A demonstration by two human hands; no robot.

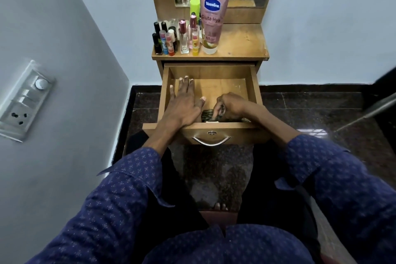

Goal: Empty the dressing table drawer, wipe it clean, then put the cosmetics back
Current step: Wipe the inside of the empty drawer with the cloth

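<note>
In the drawer (255, 83), the right hand (232, 106) grips a cloth (209, 114) at the front; the left hand (184, 100) lies flat left of it; cosmetics (186, 36) stand on the dressing table top (242, 43) behind.

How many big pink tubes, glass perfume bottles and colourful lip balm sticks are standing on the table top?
Pink tube: 1
Perfume bottles: 2
Lip balm sticks: 3
Total: 6

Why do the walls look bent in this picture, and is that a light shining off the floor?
Head view: the wide-angle lens bows straight lines, so the wall edges and switch panel lean outward near the frame's sides. Head view: the bright patch on the polished dark floor is glare. Head view: the cloth under the right hand sits in the shadow of the drawer, so its detail is hard to read.
</note>
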